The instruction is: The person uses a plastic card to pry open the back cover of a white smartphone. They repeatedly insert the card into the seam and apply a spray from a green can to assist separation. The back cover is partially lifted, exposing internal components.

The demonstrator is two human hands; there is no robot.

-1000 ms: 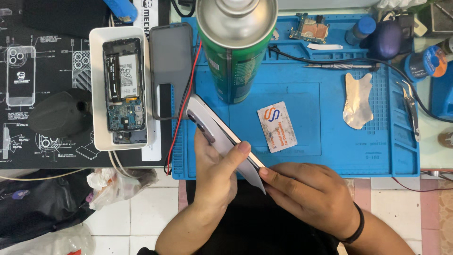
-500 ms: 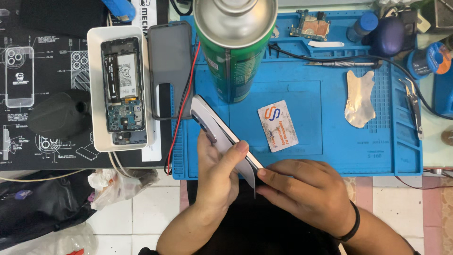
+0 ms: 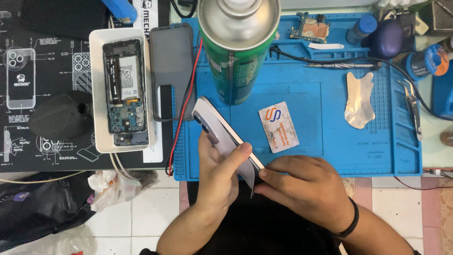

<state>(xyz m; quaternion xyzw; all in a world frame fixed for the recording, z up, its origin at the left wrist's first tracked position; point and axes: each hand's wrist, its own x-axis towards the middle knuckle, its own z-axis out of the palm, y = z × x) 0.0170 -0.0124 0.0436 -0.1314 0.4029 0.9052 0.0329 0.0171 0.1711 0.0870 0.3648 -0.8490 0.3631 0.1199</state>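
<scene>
- Our left hand (image 3: 214, 177) grips a white phone (image 3: 222, 137), tilted on edge over the near rim of the blue mat (image 3: 302, 71).
- Our right hand (image 3: 304, 191) pinches a thin pry piece (image 3: 249, 175) at the phone's lower end, at 5 o'clock.
- Since a second ago the phone has barely shifted; the prying looks slow.
- A green spray can (image 3: 238, 52) stands at 12 o'clock; an opened phone (image 3: 125, 92) lies at 10 o'clock.

Workbench (image 3: 436, 151), blue mat (image 3: 330, 151), black mat (image 3: 47, 146)
</scene>
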